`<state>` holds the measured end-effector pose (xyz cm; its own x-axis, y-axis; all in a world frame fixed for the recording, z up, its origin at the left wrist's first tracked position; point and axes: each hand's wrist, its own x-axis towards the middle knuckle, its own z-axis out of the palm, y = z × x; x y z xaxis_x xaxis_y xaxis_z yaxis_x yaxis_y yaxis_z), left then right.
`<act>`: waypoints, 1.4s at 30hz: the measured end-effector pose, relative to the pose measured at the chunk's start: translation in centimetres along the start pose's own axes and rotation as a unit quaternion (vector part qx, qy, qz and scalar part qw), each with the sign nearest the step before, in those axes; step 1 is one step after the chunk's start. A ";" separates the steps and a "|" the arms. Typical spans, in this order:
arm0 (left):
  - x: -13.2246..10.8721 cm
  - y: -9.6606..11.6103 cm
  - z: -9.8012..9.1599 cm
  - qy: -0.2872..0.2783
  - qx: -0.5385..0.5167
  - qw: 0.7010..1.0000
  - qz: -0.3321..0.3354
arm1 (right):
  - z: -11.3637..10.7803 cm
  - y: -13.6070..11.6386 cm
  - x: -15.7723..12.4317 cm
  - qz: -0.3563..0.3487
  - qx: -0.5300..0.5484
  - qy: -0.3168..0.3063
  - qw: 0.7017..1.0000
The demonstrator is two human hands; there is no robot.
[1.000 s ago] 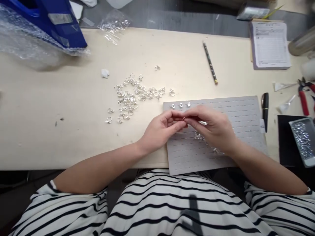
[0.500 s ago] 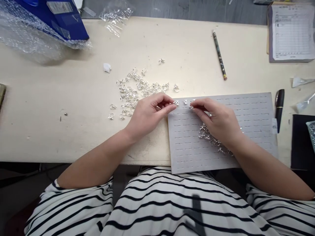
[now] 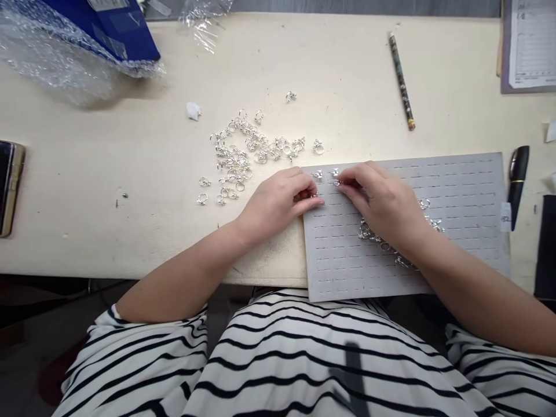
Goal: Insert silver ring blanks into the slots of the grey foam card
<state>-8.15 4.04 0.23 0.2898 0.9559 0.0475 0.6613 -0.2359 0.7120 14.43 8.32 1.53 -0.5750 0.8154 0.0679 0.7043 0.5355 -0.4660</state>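
Clock as viewed, 12 away from us. Grey slotted pad (image 3: 469, 260) at 3, near edge overhanging the worktop (image 3: 130, 243): if we lean a forearm on it, the pad could tip and spill. Right hand (image 3: 386, 205) pinches a silver ring (image 3: 337, 182) at the pad's 10, just 6 o'clock of a standing ring (image 3: 335, 172); with a sloppy angle we could knock that one crooked. Left hand (image 3: 284, 200) at the pad's 9 edge: fingers curled toward thumb, glint of metal there, can't tell if it's gripped. If loose, we may drop it. Heap of rings (image 3: 367, 231) mid-pad, partly under the right hand; a low wrist could sweep it across the slots. Main pile (image 3: 234, 159) at 11: rings overlap, so pulling one could drag neighbours. Stray ring (image 3: 318, 147) at 1, near the pad's top edge, exposed if we shift the pad.
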 end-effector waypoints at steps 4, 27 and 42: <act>0.1 0.0 -0.6 -0.044 -0.019 0.999 0.008 | 0.2 0.1 0.1 0.003 0.011 -0.008 1.000; 0.2 0.2 -0.8 -0.004 -0.052 0.998 -0.025 | -0.3 0.2 0.0 0.011 0.015 0.004 1.000; 0.2 0.1 -0.5 0.004 -0.058 0.998 -0.021 | 0.6 -0.1 0.2 0.023 -0.042 0.021 0.999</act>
<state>-8.37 4.29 0.64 0.2573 0.9661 0.0204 0.5876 -0.1732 0.7904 13.99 8.27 1.10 -0.5247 0.8470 0.0856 0.7628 0.5124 -0.3944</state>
